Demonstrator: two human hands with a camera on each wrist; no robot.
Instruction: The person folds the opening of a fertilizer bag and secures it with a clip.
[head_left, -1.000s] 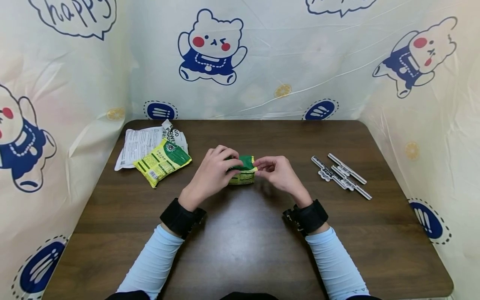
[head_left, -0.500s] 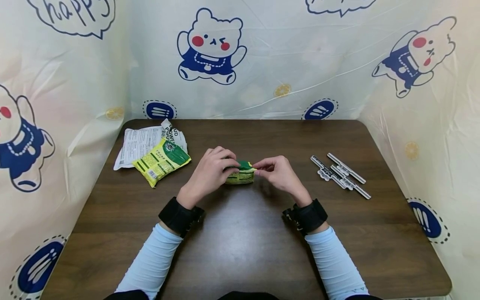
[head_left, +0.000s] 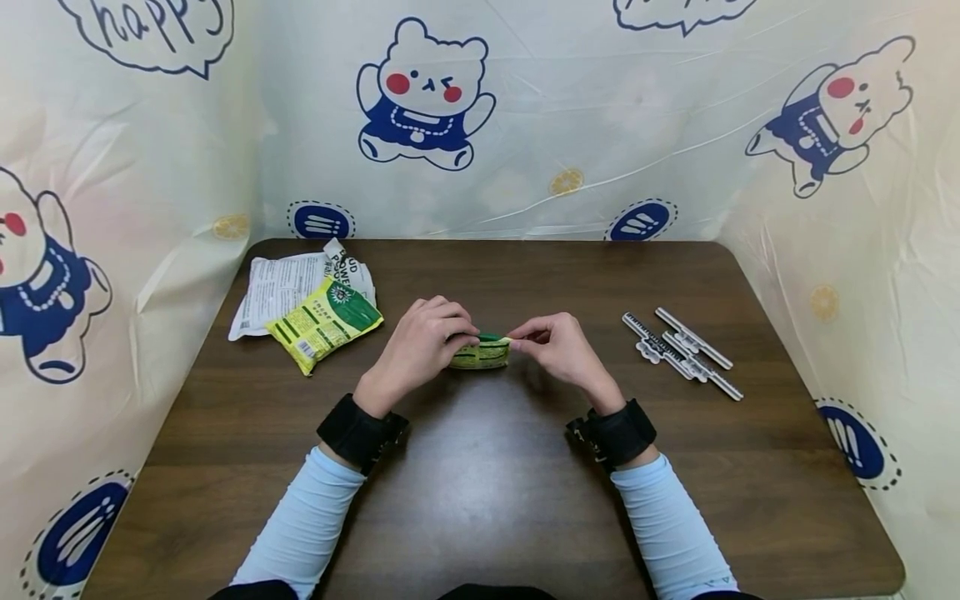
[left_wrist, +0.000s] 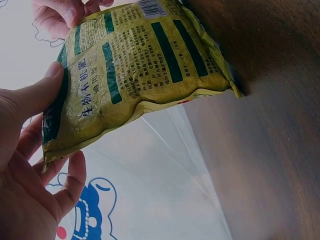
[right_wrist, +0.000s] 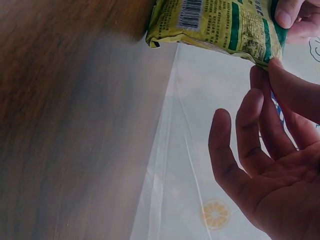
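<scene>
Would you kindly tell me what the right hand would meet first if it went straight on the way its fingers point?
The yellow and green plastic packet, whose corner the right hand pinches; beyond it, probably the left hand, though depth is unclear.

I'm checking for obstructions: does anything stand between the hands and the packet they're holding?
Nothing visible does. The left hand and the right hand both grip the green-and-yellow packet directly. The second packet lies apart, off to the left.
</scene>
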